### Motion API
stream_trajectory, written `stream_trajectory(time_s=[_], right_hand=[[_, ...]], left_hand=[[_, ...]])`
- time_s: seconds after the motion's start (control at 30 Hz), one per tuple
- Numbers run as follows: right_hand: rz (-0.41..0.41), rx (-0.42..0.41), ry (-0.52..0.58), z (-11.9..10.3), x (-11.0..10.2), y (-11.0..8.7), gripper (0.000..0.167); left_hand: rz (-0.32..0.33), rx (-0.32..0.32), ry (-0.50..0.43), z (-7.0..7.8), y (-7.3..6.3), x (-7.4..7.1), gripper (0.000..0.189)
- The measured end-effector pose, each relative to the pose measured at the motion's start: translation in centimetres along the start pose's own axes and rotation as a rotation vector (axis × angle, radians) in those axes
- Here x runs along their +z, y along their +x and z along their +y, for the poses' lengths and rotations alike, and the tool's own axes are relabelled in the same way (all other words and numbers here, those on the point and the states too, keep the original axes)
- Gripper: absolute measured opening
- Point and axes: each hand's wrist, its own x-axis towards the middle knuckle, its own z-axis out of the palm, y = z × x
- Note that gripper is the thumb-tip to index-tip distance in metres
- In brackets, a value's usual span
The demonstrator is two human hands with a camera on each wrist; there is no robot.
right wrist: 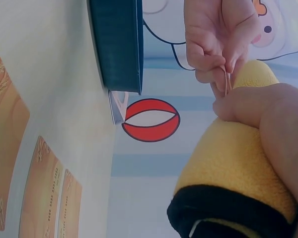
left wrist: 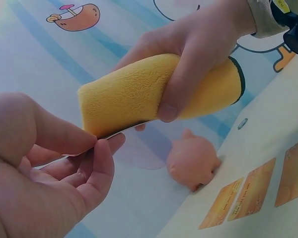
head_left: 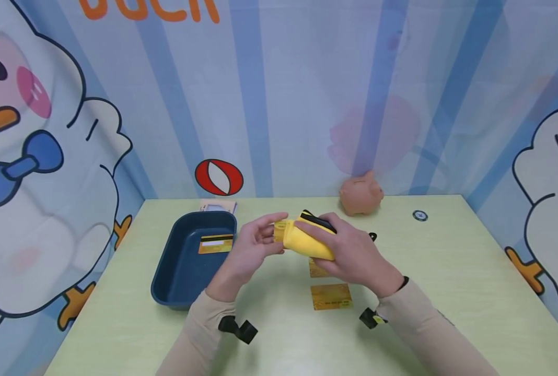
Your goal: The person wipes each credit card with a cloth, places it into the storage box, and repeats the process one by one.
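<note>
Right hand (head_left: 355, 251) grips yellow plush pouch (head_left: 305, 243), long axis toward left hand (head_left: 251, 243), which pinches a gold bank card (head_left: 280, 230), perhaps partly inside.

Backs onto a creased blue-striped curtain (head_left: 293, 94) | carries orange letters (head_left: 168, 15) up top, a red-and-white oval (head_left: 219, 177) low down | shows a big white cartoon duck (head_left: 48, 209) at left | has a pale green table (head_left: 453, 271) in front | takes soft light
</note>
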Motion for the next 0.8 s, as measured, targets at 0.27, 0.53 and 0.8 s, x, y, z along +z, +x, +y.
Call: stream_trajectory(time_s=[0.27,0.53,0.8], right_hand=[[-0.006,0.024,0.009,0.5,-0.1,-0.4,0.075],[-0.002,0.05,0.012,1.0,0.0,-0.8,0.074],[0.024,0.049,-0.003,1.5,0.0,-1.0,0.072]], left_hand=[[0.025,-0.009,-0.006,0.5,-0.4,-0.2,0.057],[0.031,-0.001,-0.015,0.5,-0.6,-0.4,0.059],[0.043,0.0,-0.041,0.7,-0.7,-0.7,0.059]])
